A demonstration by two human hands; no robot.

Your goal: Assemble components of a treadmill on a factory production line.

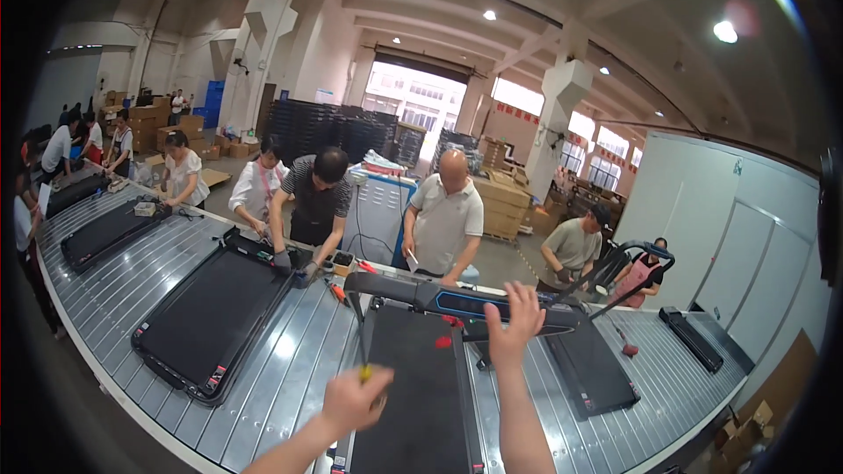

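Note:
A black treadmill (420, 404) lies flat on the metal conveyor line (290, 360) right in front of me. Its dark handlebar console (439, 298) with a blue panel stands raised across the far end. My right hand (514, 325) rests on that console bar, fingers spread over its top. My left hand (353, 401) is closed around a yellow-handled screwdriver (362, 342), whose shaft points up toward the left post of the console.
Another flat treadmill (211, 320) lies to the left, a third (590, 364) to the right, more further left. Several workers stand along the far side of the line; one in a striped shirt (316, 202) bends over the left treadmill. Cardboard boxes (500, 206) stack behind them.

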